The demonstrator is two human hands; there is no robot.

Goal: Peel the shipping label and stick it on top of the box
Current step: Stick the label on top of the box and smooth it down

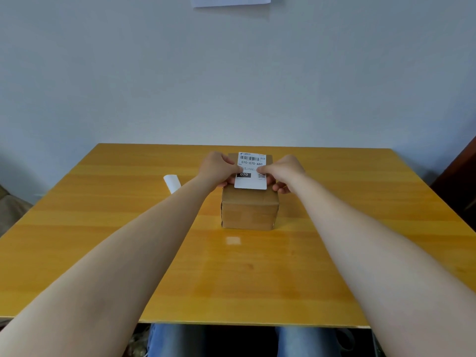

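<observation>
The label (250, 170) is pinched at its 2 side edges: the left hand (217, 171) grips the left edge with thumb on the printed face and fingers curled beneath, and the right hand (284, 173) grips the right edge the same way, its thumb tip laid beside the small square code. Both grips are pressed together on the paper. The label is a white, smooth, rounded-corner rectangle, held flat and facing up, printed with a barcode at the far end, the characters 070-070-A80 below it, and a black block reading 070 near the left thumb. It is held over the top of the box (249, 210); whether its underside touches the cardboard cannot be told, though its near edge appears slightly raised above the lid.

The box is a small brown cardboard cube with matte faces, clear glossy tape across its front, and dark corrugated edges visible at the side seams. It stands upright near the middle of the table (103, 253), slightly toward the far edge.

The table is a rectangular slab with a glossy yellow-orange wood-grain finish, in which pale reflections are seen just in front of the box. A curled white backing strip (172, 182) lies on it to the left of the box, well apart from the left hand. 2 bare forearms are stretched across the tabletop. A plain pale wall (231, 73) rises behind the table.
</observation>
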